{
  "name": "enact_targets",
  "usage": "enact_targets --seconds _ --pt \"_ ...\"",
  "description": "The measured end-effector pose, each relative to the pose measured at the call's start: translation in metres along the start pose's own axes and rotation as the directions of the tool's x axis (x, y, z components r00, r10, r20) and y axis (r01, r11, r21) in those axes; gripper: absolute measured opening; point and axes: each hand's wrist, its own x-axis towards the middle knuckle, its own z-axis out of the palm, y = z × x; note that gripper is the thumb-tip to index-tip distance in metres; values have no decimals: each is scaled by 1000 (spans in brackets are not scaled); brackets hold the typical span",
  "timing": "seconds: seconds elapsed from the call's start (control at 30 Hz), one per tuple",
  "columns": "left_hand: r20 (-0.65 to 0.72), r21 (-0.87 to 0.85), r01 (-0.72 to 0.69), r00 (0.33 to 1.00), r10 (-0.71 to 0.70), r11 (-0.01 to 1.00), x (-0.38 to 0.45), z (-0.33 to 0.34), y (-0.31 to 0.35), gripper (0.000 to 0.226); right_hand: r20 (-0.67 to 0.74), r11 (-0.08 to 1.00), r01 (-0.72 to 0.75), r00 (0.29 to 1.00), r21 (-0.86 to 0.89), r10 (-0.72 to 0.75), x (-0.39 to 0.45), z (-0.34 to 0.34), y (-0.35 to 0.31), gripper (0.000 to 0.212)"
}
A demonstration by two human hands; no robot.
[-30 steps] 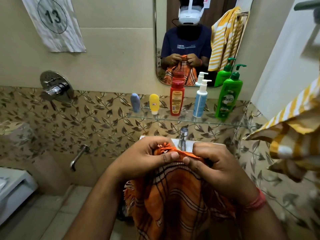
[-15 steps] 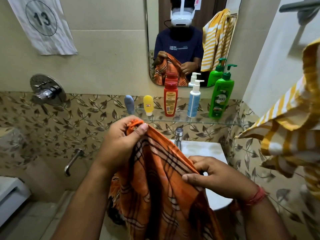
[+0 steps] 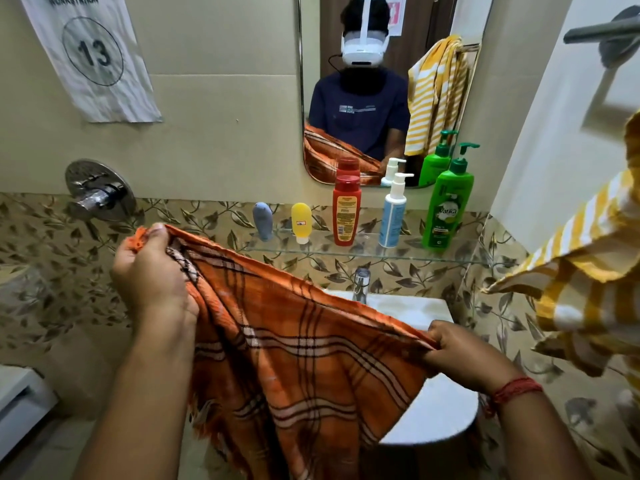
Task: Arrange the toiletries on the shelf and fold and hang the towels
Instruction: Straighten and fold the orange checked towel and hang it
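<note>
- Orange plaid cotton towel with dark and pale stripes is the largest thing in view; it is stretched on a slant in front of the person, its top edge taut between the two hands and the rest hanging down over the front of the basin.
- Yellow-and-white striped towel hangs bunched at the right edge of the view, below a grey metal bar.
- White ceramic basin sits under the shelf, partly covered by the orange cloth, with a chrome tap at its back.
- Rounded wall mirror above the shelf reflects the person, the orange cloth and the striped towel.
- Clear glass shelf carries five toiletries in a row, each upright and apart from its neighbour.
- Left hand is raised at the towel's upper corner, fingers curled round the bunched edge and gripping it.
- Right hand is lower and to the right, pinching the other end of the same edge between thumb and fingers; a red thread band circles its wrist.
- Green pump bottle stands at the row's right end.
- Red flip-top bottle stands in the middle.
- White-and-blue pump bottle stands between the red and green ones.
- Small yellow tube stands cap-down, left of the red bottle.
- Small grey-blue tube stands at the row's left end.
</note>
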Motion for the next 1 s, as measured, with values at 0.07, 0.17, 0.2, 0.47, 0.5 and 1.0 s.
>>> enact_targets --seconds 0.07,0.17,0.2,0.47,0.5,1.0 --pt "-2 -3 -14 1000 14 1000 4 2 -1 21 -46 997 -78 996 -28 77 7 4 7 25" --pt "-9 4 -5 1000 5 1000 5 6 -7 20 -93 993 -119 988 24 121 15 5 12 18" --pt "-21 10 2 1000 -2 1000 5 7 -8 18 -97 992 -114 988 57 119 17 4 11 16" --pt "-70 96 47 997 -40 994 9 7 -15 17 -205 976 -14 977 218 59 25 -3 10 36" --pt "-69 103 48 997 -41 994 9 7 -16 17 -232 975 5 972 220 47 27 -2 11 31" --pt "-48 140 83 996 -77 987 13 12 -25 13 -349 342 277 921 898 172 44 13 29 79"
